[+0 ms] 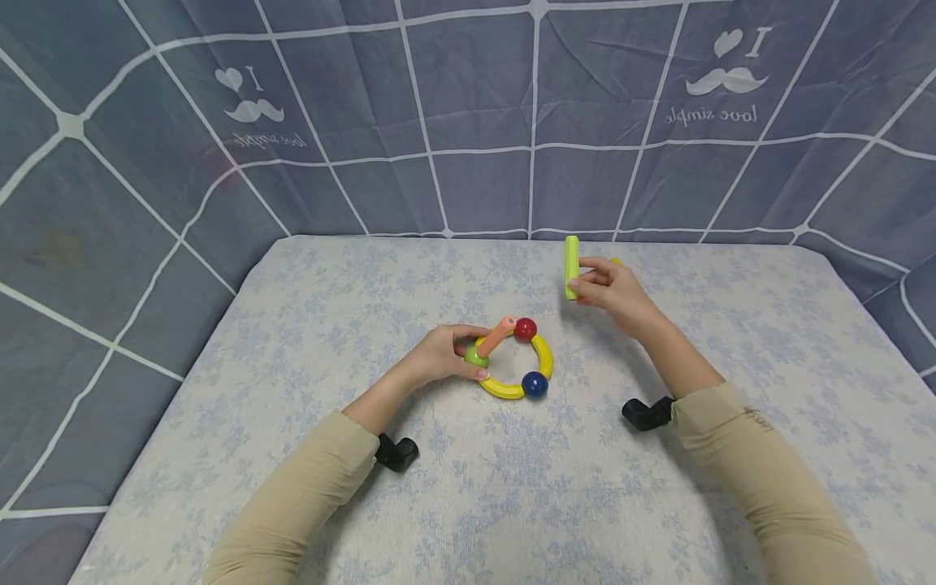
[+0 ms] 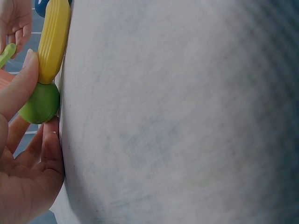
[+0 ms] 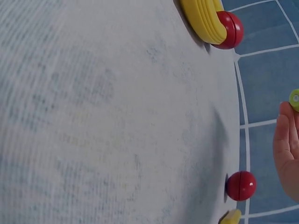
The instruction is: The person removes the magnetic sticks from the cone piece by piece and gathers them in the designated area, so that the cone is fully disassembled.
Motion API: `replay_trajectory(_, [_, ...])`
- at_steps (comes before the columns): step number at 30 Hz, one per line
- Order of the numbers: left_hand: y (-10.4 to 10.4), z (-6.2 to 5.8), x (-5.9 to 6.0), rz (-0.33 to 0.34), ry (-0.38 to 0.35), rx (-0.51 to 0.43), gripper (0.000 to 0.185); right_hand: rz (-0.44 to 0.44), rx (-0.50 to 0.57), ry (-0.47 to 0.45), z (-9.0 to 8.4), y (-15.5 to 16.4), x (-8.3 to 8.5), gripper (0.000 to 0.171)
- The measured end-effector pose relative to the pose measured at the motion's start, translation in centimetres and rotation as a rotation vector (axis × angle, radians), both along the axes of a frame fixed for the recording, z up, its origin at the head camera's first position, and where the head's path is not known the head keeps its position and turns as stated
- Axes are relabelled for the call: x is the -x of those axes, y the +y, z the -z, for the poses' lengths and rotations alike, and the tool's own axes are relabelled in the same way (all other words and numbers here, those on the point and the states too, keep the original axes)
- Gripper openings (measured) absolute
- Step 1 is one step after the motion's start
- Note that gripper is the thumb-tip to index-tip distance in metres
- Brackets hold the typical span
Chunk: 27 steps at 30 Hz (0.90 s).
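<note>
My left hand (image 1: 437, 356) grips the green ball (image 1: 475, 357) of a ring on the table. The ring joins curved yellow rods (image 1: 543, 356) with a red ball (image 1: 525, 328) and a blue ball (image 1: 535, 384). From the green ball an orange rod (image 1: 499, 335) rises at a tilt. In the left wrist view, thumb and fingers close around the green ball (image 2: 41, 103), beside a yellow rod (image 2: 54, 42). Above the table, beyond the ring to the right, my right hand (image 1: 620, 294) pinches a straight yellow-green rod (image 1: 572, 268), held upright near its lower end.
A separate red ball (image 3: 241, 185) and a yellow piece (image 3: 231, 217) lie on the table in the right wrist view. The head view shows only a yellow tip (image 1: 616, 261) behind my right hand. A blue-grey checked curtain (image 1: 483, 195) hangs along the table's back edge.
</note>
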<state>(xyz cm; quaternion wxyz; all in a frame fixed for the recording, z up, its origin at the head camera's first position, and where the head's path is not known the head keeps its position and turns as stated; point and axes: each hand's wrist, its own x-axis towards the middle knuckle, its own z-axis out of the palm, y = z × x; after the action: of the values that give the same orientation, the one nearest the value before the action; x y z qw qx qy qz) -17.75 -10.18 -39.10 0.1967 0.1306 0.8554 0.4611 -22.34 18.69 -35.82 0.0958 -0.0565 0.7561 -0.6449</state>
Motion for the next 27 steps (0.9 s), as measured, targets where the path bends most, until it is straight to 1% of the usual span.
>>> replay_trajectory(4, [0.0, -0.2, 0.0, 0.0, 0.002, 0.005, 0.063, -0.002, 0.028, -0.011, -0.3, 0.6, -0.1, 0.053])
replay_trajectory(11, [0.0, -0.2, 0.0, 0.005, 0.004, 0.012, 0.064, 0.004, 0.089, -0.051, -0.8, 1.8, -0.4, 0.058])
replay_trajectory(18, [0.0, -0.1, 0.0, 0.012, 0.005, 0.005, 0.064, 0.009, 0.134, -0.053, -1.1, 3.2, -0.5, 0.059])
replay_trajectory(21, [0.0, -0.1, 0.0, 0.015, 0.007, 0.001, 0.064, 0.016, 0.164, -0.047, -1.2, 3.8, -0.6, 0.055])
replay_trajectory(24, [0.0, -0.1, 0.0, 0.017, 0.01, 0.001, 0.064, 0.03, 0.202, -0.043, -1.4, 4.5, -0.7, 0.047])
replay_trajectory(27, [-0.1, -0.1, 0.0, 0.017, 0.012, 0.001, 0.064, 0.049, 0.203, -0.038, -1.5, 5.2, -0.8, 0.044])
